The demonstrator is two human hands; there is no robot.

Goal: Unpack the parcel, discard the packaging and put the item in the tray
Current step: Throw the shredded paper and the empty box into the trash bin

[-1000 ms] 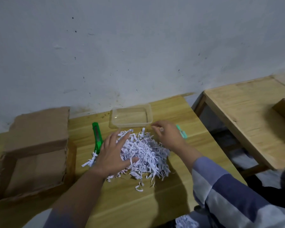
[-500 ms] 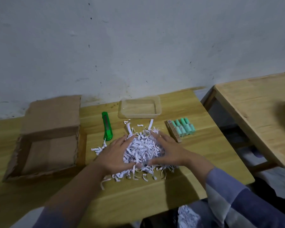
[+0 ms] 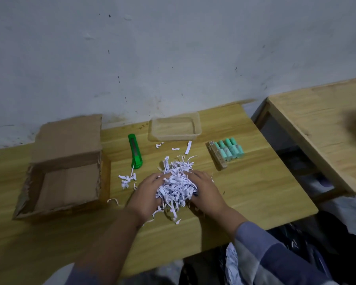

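Note:
A heap of white shredded paper (image 3: 177,182) lies on the wooden table (image 3: 255,190). My left hand (image 3: 147,194) cups its left side and my right hand (image 3: 205,192) cups its right side, pressing the shreds together between them. The item, a pack of teal cylinders with a brown card strip (image 3: 227,154), lies to the right, apart from both hands. Behind the heap a clear plastic tray (image 3: 174,128) stands with nothing in it. The opened cardboard box (image 3: 64,169) sits at the left with its flap up.
A green utility knife (image 3: 135,152) lies between the box and the heap. Loose paper strips (image 3: 127,179) are scattered around. A second wooden table (image 3: 325,128) stands to the right across a gap. Shredded paper lies in a dark bag (image 3: 232,264) below the table's front edge.
Both hands have drawn the shredded paper toward me into a tighter heap. The right hand let go of the teal pack, which now lies alone at the right.

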